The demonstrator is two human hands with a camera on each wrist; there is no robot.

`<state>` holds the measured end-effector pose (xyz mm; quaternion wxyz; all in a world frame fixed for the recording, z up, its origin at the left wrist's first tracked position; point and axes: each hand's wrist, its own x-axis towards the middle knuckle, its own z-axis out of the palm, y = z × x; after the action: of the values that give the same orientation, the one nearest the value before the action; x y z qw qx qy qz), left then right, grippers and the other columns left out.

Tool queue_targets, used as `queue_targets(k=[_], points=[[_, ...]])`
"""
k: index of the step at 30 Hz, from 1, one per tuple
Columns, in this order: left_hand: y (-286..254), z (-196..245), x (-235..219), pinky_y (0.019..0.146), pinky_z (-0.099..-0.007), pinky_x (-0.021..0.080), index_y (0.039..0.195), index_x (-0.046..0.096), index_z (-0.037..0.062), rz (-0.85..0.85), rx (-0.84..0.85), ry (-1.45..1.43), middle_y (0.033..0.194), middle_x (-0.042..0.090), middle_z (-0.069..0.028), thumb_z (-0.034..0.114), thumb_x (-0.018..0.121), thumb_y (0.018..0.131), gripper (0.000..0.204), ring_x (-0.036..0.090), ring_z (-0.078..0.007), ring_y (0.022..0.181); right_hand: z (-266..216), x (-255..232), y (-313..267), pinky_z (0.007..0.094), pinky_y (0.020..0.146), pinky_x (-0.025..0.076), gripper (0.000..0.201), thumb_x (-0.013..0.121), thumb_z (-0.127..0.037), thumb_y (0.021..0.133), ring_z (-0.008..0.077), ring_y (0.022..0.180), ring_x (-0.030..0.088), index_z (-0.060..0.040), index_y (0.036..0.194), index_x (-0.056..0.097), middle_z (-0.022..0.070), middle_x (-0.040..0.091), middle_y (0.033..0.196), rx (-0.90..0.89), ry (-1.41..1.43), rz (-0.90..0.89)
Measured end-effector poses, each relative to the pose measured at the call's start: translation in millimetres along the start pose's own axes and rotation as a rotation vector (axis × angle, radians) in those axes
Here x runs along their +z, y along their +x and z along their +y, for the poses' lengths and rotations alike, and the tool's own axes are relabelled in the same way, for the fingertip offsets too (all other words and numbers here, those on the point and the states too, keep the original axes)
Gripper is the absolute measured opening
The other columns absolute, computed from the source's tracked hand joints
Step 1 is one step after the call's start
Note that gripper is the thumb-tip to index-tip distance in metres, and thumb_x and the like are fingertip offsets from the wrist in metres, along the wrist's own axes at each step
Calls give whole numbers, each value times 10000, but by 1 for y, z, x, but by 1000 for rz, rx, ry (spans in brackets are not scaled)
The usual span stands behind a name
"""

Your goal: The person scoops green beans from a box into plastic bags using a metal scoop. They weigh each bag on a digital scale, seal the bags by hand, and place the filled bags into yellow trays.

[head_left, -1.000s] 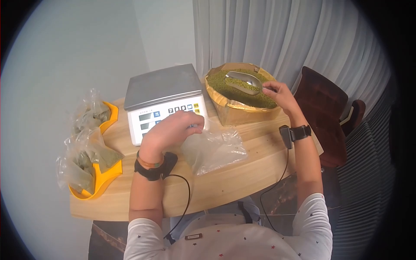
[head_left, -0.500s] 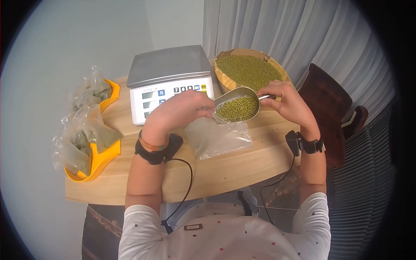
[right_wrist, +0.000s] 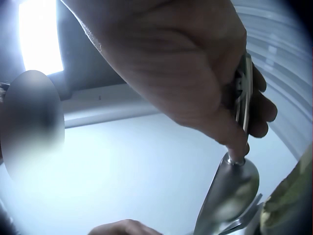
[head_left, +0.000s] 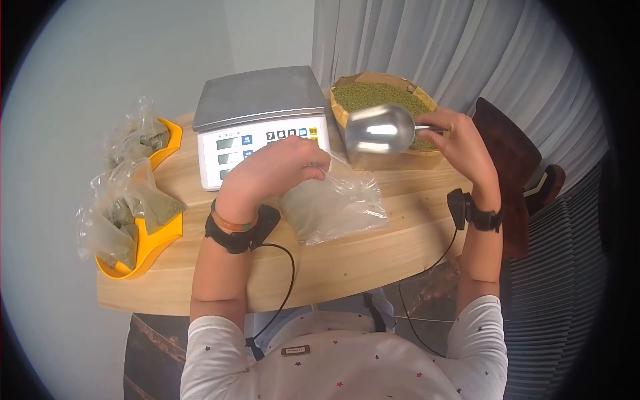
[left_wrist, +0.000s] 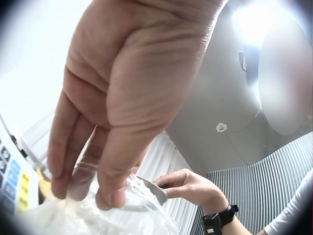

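My left hand (head_left: 283, 167) pinches the edge of a clear plastic bag (head_left: 340, 213) lying on the table in front of the scale. Thumb and fingertips meet at the bag's top in the left wrist view. My right hand (head_left: 460, 143) grips the handle of a metal scoop (head_left: 380, 130), thumb on one side and fingers on the other. In the head view the scoop overlaps the front of a box of green beans (head_left: 373, 97). Bare shiny metal shows on it, with no beans in sight. What lies inside the bag is unclear.
A scale (head_left: 260, 100) with a grey plate and a keypad stands behind my left hand. At the left, yellow holders (head_left: 157, 247) carry several filled bags (head_left: 120, 227). A dark red chair (head_left: 500, 140) stands to the right, beyond the table (head_left: 333, 273).
The scoop went from the box to the bag's mouth, loaded with green beans, then back right toward the box, now showing bare metal. My left hand kept hold of the bag.
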<state>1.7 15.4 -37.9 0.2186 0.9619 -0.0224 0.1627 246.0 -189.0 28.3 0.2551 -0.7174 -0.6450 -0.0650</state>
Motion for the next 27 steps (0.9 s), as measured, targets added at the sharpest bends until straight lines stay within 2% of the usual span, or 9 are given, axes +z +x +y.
queue_targets(k=[2,7,9,12,16,18,19,21,27], points=[[0,0,1,722,-390,490,893,662,-4,-3,-6,-4,849,668,-139,139,695,850,153,630,-333,812,34,9,6,432,810,498,224,687,-70,834,374,922,645,-15,1050,709,199,679,940,129,-78,132],[1,2,1,738,-385,498,889,659,2,3,10,1,866,674,-131,142,693,859,147,635,-328,827,130,61,25,440,863,495,286,611,0,844,392,1000,636,-45,1110,707,209,672,1036,254,-262,147],[1,1,1,761,-381,503,902,659,8,4,-5,-10,892,680,-124,137,688,865,137,642,-325,841,145,77,30,455,879,497,334,579,41,829,390,1024,635,-67,1115,715,205,680,1074,321,-302,153],[0,3,0,768,-377,506,928,659,13,5,-23,-22,920,685,-120,138,684,871,140,644,-322,859,150,96,39,449,904,495,393,557,64,800,383,1057,634,-72,1133,715,214,681,1089,462,-321,21],[1,5,-3,813,-399,499,963,647,45,-33,-60,-36,952,682,-113,132,607,913,108,634,-322,943,154,111,50,419,916,499,415,564,69,780,362,1058,655,-34,1157,702,237,685,1095,425,-71,-82],[0,6,-3,815,-400,500,961,647,48,-24,-54,-16,954,681,-111,130,602,915,104,633,-323,948,151,116,54,362,910,495,403,551,88,807,291,1011,665,7,1180,680,195,712,1084,469,169,-161],[0,6,-3,817,-402,500,959,646,50,-15,-49,1,957,680,-108,127,596,917,101,632,-323,952,149,116,55,362,910,495,403,551,88,807,291,1011,665,7,1180,680,195,712,1084,471,169,-158],[0,4,-2,818,-405,500,960,646,54,-14,-41,8,957,679,-107,128,595,917,100,632,-324,953,150,117,56,325,883,495,367,594,76,836,215,963,643,-5,1182,688,124,717,1069,510,308,-219],[-1,5,-5,813,-408,502,959,640,51,-16,-36,19,952,678,-113,128,590,922,99,633,-330,946,159,114,53,273,809,493,343,626,58,858,139,864,608,-4,1190,686,66,686,964,669,675,-147]])
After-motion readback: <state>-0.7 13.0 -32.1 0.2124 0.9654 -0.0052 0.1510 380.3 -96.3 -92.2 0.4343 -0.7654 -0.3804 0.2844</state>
